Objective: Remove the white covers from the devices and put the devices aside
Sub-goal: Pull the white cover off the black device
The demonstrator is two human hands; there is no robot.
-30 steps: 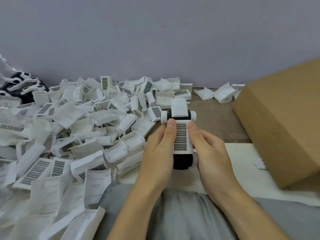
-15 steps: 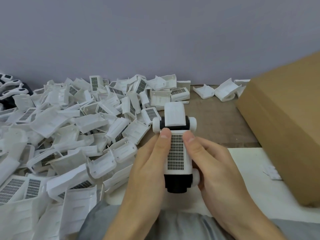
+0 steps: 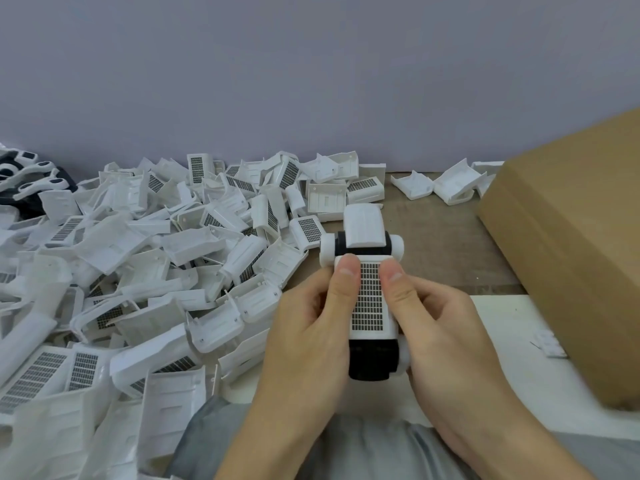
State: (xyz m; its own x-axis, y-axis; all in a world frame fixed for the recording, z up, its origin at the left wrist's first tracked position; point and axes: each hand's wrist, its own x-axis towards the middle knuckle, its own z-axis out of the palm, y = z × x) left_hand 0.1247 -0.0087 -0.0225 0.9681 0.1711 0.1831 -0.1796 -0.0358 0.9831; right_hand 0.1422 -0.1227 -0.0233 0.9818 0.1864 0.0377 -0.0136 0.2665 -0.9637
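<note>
I hold one device (image 3: 371,360) upright in front of me; its body is black with white round ends. A white cover with a gridded panel (image 3: 370,299) sits over its middle, and a second white piece (image 3: 363,226) stands at its far end. My left hand (image 3: 311,327) grips the device's left side with the thumb pressed on the cover's top left edge. My right hand (image 3: 443,327) grips the right side, thumb on the cover's top right edge.
A big heap of loose white covers (image 3: 145,271) fills the floor to my left. Dark devices with white parts (image 3: 31,178) lie at the far left. A cardboard box (image 3: 571,244) stands at the right, with two covers (image 3: 446,183) behind it and a white sheet (image 3: 519,358) beside it.
Both hands have brought the device a little nearer and lower. My thumbs have stayed on the cover's top edge, and the cover still sits on the device.
</note>
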